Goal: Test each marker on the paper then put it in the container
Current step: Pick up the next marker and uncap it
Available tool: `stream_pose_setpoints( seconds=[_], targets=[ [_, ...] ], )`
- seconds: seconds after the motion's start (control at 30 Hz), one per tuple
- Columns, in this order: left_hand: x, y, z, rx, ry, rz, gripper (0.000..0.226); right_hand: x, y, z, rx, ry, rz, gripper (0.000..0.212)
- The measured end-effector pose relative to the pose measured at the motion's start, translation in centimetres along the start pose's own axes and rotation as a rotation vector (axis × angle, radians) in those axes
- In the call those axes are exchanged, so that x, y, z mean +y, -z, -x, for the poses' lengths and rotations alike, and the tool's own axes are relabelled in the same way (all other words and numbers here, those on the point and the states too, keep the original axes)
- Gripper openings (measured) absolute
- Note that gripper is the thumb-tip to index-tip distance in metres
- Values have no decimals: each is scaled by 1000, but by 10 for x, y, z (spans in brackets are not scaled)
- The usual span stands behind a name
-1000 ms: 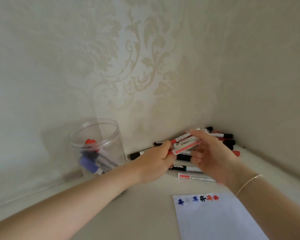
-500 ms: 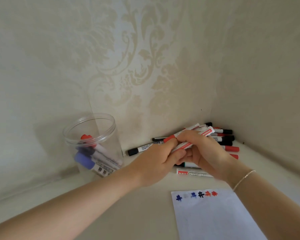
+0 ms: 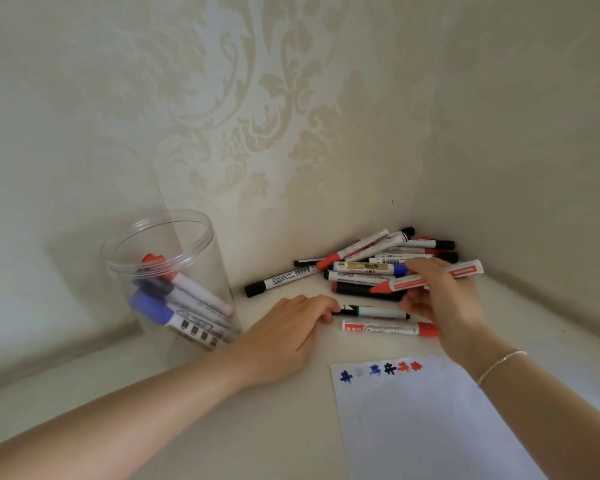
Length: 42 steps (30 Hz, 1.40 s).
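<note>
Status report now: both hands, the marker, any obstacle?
Right hand holds red marker, cap on. Left hand rests on table, holds nothing. Paper bare below the test marks. Container unblocked.

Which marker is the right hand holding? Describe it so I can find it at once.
Start at the pile of markers in the corner where the walls meet. The right hand is above its front edge, pinching the red marker: white barrel, red tip pointing left. It alone is lifted off the pile.
</note>
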<state>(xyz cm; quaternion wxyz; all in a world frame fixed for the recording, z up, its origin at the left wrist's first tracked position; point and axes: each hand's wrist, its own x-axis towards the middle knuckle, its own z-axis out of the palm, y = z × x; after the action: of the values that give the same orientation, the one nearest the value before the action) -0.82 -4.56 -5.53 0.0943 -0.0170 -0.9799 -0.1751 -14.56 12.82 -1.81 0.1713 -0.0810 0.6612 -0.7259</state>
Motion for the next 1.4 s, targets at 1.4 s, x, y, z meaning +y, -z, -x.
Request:
stream_pose_setpoints(
  seconds=[1.4],
  targets=[
    [52, -33, 2, -270, -107, -119, 77, 37, 36, 22, 134, 208, 377, 41]
  ],
)
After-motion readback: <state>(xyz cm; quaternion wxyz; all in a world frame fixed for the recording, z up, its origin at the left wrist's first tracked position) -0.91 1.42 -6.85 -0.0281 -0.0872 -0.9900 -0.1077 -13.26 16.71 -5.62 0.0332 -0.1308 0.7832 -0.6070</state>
